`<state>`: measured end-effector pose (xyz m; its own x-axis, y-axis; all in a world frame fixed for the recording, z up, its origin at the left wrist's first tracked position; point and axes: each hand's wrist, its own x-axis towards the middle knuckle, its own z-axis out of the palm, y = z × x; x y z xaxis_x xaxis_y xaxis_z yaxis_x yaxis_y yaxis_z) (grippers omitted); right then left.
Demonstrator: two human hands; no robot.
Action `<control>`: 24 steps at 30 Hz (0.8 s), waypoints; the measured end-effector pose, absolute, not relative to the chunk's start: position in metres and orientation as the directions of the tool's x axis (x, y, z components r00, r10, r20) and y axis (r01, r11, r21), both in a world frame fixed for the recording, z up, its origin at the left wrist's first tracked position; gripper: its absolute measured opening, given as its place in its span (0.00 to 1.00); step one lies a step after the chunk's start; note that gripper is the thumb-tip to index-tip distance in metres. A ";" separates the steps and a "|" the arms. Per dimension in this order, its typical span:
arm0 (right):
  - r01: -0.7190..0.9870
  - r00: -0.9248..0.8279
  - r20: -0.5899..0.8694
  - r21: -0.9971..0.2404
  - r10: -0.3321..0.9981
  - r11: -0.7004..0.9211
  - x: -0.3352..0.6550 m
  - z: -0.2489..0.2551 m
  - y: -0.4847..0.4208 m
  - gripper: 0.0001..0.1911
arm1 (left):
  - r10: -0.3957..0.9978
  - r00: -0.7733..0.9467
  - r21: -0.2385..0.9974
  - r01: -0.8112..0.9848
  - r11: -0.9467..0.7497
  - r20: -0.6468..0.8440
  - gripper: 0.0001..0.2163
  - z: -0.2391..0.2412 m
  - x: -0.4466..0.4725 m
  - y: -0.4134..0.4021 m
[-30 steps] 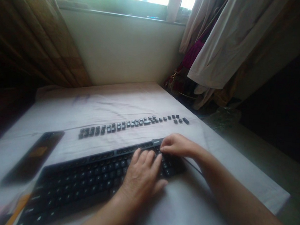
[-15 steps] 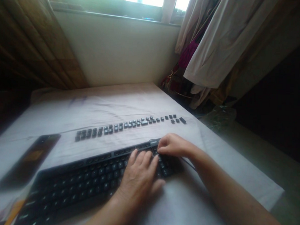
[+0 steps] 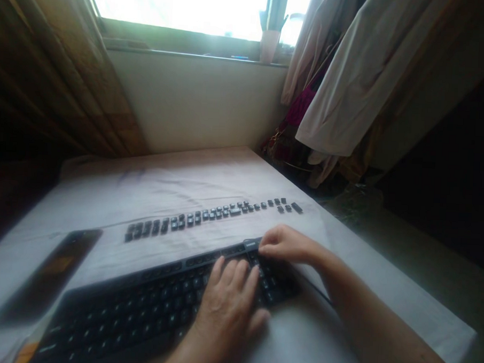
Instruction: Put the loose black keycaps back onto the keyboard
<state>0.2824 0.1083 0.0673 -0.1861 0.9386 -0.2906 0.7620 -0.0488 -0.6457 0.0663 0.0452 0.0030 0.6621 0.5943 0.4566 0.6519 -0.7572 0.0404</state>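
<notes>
A black keyboard lies slantwise on the cloth-covered table. My left hand rests flat on its right half, fingers stretched out over the keys. My right hand sits at the keyboard's far right corner with its fingers curled together in a pinch; whatever they grip is hidden. Beyond the keyboard, several loose black keycaps are lined up in a long row on the cloth.
A dark phone lies flat at the left of the table. A keyboard cable runs under my right forearm. Curtains hang at left, clothes at right, a cup on the windowsill. The table's right edge drops off.
The view has tilted up, showing more of the window. Both hands stay at the keyboard's right end, almost unmoved.
</notes>
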 end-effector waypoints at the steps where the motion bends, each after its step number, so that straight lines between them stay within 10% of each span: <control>1: 0.765 -0.150 -0.266 -0.641 0.952 -0.059 0.289 0.069 0.113 0.11 | 0.597 0.663 0.042 0.653 -0.756 0.452 0.27 0.003 0.066 0.045; 10: 0.815 0.378 0.017 -0.479 0.925 -0.324 0.384 0.057 0.178 0.16 | 0.570 0.652 0.004 0.657 -0.754 0.500 0.27 0.007 0.067 0.047; 24: 0.893 0.375 0.136 -0.318 0.917 -0.318 0.366 0.041 0.172 0.12 | 0.368 0.667 -0.190 0.609 -0.770 0.648 0.29 -0.001 0.063 0.062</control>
<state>0.3661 0.1719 0.0408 0.3754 0.9168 0.1364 0.8930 -0.3184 -0.3182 0.0630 0.0620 -0.0013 0.6670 0.3675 0.6481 0.6089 -0.7702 -0.1900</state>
